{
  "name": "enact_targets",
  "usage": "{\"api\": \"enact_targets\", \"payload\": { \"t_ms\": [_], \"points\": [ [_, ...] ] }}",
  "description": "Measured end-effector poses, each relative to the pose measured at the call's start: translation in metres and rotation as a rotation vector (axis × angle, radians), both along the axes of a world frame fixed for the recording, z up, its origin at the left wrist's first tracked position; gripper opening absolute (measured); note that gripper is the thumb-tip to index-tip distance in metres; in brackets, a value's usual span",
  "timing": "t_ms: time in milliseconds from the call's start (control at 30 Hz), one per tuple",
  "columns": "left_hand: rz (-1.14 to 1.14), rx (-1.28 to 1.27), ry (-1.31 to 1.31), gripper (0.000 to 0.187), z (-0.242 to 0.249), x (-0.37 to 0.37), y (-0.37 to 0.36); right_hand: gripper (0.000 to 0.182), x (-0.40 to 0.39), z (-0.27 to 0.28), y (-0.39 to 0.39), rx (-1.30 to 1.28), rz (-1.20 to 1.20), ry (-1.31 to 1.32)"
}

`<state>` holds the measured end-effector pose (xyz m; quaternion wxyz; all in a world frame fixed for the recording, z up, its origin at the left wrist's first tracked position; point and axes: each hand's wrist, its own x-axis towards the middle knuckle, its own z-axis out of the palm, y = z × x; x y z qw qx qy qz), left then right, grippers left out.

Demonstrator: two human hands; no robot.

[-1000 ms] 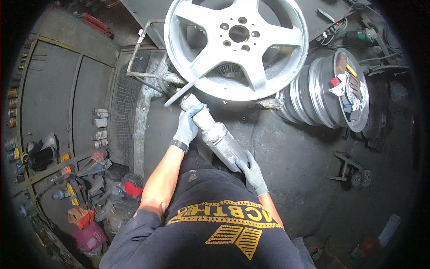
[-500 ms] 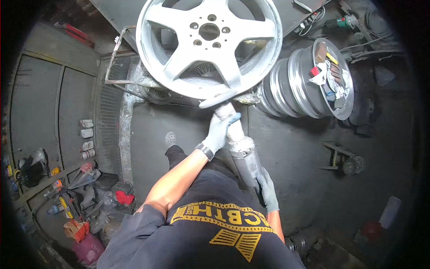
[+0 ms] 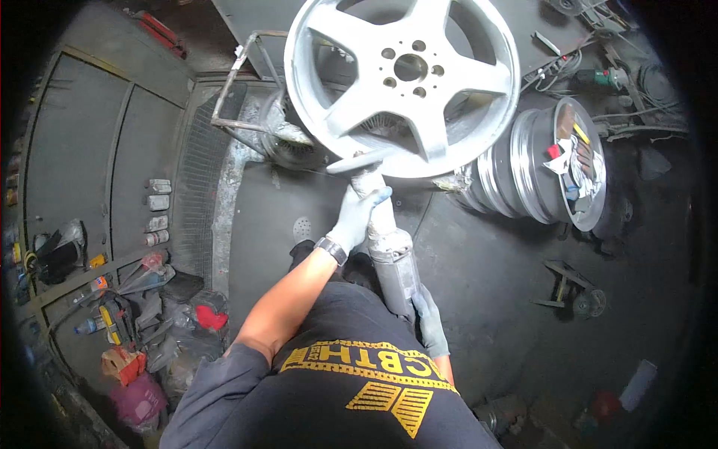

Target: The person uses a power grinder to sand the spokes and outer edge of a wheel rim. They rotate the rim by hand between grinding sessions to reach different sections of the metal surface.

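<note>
A large silver five-spoke alloy wheel [image 3: 475, 75] is propped face-up in front of me. Both my hands, in grey work gloves, grip a dusty angle grinder [image 3: 393, 262]. My left hand [image 3: 354, 217] wraps around its narrow neck just behind the disc, thumb on the near side. Farther back, close to my body, my right hand [image 3: 431, 322] holds the rear of the grinder's body. The grinder's round disc [image 3: 359, 162] is seen nearly edge-on and overlaps the lower left part of the wheel's rim.
Right of the wheel, a stack of rims [image 3: 535, 168] lies sideways with rags and small tools in its end. A wire frame [image 3: 247, 82] stands at left. Bags and tools [image 3: 161, 322] clutter the lower left. A small wheeled stand [image 3: 572, 292] is on the right floor.
The view has turned, so the wheel appears farther right and lower. Relative to the wheel, the grinder's disc has moved left along the near rim. Both hands keep their grip.
</note>
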<state>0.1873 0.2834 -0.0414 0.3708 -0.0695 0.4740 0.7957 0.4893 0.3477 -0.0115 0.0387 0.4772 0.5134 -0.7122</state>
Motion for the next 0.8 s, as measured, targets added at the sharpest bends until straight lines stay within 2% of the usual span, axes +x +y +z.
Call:
{"api": "enact_targets", "payload": {
  "t_ms": [167,233,333,467,533,600,667,733,800],
  "points": [
    [0.056,-0.058,0.108,0.053,0.014,-0.051,-0.03,0.064,-0.059,0.01,-0.013,-0.004,0.064,0.031],
    [0.105,-0.065,0.135,0.046,0.005,-0.063,-0.035,0.064,-0.07,0.008,-0.014,0.125,0.183,0.01],
    [0.068,-0.09,0.13,0.04,0.0,-0.068,-0.04,0.064,-0.084,0.034,-0.015,0.035,0.138,-0.024],
    [0.11,-0.059,0.122,0.037,0.005,-0.038,-0.018,0.063,-0.059,0.047,-0.006,-0.005,0.061,-0.063],
    [-0.007,-0.039,0.068,0.049,0.004,-0.017,-0.006,0.061,-0.026,0.039,0.003,0.08,0.081,-0.128],
    [-0.05,-0.073,-0.007,0.041,0.003,0.007,0.015,0.058,-0.002,0.049,0.006,0.037,-0.009,-0.148],
    [-0.08,-0.07,0.011,0.035,0.005,0.029,0.038,0.057,0.013,0.073,0.01,0.182,0.021,-0.181],
    [-0.231,-0.065,0.077,0.036,0.009,0.039,0.055,0.055,0.03,0.076,0.008,0.205,0.002,-0.188],
    [-0.271,-0.129,0.121,0.034,0.013,0.044,0.072,0.054,0.034,0.083,0.003,0.145,-0.135,-0.179]
  ]
}}
